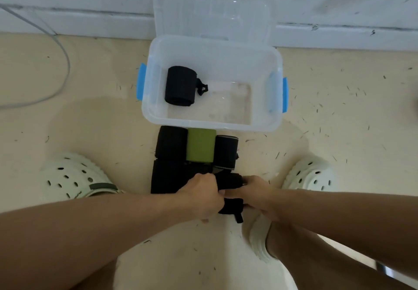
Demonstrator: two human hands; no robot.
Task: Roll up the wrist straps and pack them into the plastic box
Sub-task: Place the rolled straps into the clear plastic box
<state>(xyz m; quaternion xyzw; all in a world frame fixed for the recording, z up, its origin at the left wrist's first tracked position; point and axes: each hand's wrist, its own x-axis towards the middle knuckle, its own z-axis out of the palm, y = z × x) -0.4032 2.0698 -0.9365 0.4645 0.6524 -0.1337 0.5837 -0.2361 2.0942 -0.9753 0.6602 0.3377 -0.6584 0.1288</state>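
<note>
While both hands work black fabric wrist strap (pixel 230 195) low over floor, left hand (pixel 203 195) and right hand (pixel 256 193) curl round its ends, rolling apparently under way. One rolled black strap (pixel 179 86) already lies in clear plastic box with blue latches (pixel 274 99), lid open. Black, green, black rolls (pixel 200 145) wait on floor just beside box, another black strap (pixel 167 176) nearer. Judgement: early, most packing left.

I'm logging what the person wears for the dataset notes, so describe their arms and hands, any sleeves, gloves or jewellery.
Both forearms are bare as far as the view shows, with no sleeves. The left hand and right hand wear no gloves, and no watch, ring or bracelet shows.
</note>
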